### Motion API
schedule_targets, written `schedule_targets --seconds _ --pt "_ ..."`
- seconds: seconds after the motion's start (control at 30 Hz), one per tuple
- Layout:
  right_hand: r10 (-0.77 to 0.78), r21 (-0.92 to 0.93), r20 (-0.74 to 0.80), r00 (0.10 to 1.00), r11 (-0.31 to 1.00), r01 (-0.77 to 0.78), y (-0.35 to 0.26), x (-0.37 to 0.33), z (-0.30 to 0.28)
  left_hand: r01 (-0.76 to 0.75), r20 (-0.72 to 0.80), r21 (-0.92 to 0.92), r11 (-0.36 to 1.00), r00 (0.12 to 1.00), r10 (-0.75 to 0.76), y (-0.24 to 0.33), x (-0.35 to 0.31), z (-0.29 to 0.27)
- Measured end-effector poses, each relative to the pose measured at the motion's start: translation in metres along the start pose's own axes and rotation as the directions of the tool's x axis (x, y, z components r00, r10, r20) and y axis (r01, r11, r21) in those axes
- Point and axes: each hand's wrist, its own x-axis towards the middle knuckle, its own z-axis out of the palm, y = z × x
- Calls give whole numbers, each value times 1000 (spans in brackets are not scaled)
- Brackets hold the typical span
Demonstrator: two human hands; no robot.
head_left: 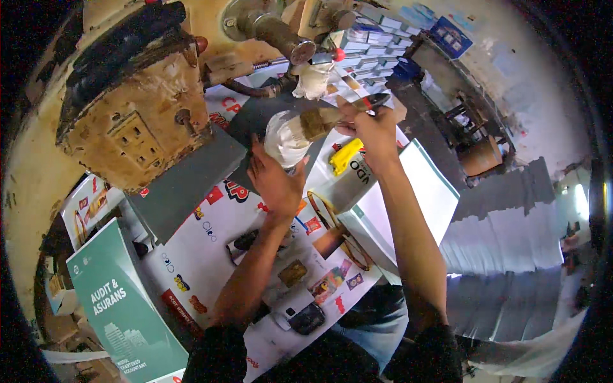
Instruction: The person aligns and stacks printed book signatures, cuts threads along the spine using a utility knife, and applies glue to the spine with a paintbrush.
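My left hand [276, 182] curls round the near side of a white, rounded container [285, 142], thumb on one side and fingers on the other. The container stands on a dark grey sheet [246, 121]. From the right, my right hand [377, 137] grips a broad paintbrush [316, 122] by its dark handle. Its brown bristles point left and overlap the container's upper right edge; whether they touch it I cannot tell. Just below the brush lies a yellow object [347, 157], its kind unclear.
Thick books with a green cover [124, 306] stand at the lower left. A stack of white pages [408, 204] lies by my right forearm. A worn machine part [143, 121] juts in at upper left, with a metal shaft [278, 35] behind. Stacked booklets [377, 48] sit farther back.
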Motion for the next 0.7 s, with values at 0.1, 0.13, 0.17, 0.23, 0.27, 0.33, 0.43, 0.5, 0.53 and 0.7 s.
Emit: schedule_targets --seconds 0.1,0.13,0.17,0.23,0.27,0.33,0.43,0.5,0.53,0.7 --pt "-199 -92 -30 979 976 196 -4 -11 -11 -57 -29 -2 998 998 57 6 -1 -1" --pt "-191 -173 -91 977 970 173 -7 -14 -9 -64 -26 4 998 998 65 7 -2 -1" --pt "-183 -174 -94 979 971 165 -7 -15 -9 -62 -18 6 998 998 62 7 -3 -1" --pt "-360 -563 -97 928 789 247 -12 -17 -12 -37 2 59 998 999 37 8 -3 3" --pt "-388 -575 -131 912 780 249 -12 -20 -11 -43 -26 67 997 999 45 4 -5 7" --pt "-472 -605 -94 877 726 326 -20 -27 -11 -37 -14 65 997 999 38 1 -4 9" --pt "-598 -651 -41 801 624 432 -31 -36 -9 -10 -27 78 997 1000 12 3 -5 10" --pt "-595 -671 52 802 574 470 -38 -39 -5 4 14 81 997 1000 -5 2 -6 9" --pt "-602 -720 65 796 524 455 -51 -48 -2 -21 10 82 996 1000 20 1 -6 9" --pt "-631 -673 99 770 527 518 -62 -60 2 -87 -50 121 989 994 94 -3 -4 9"
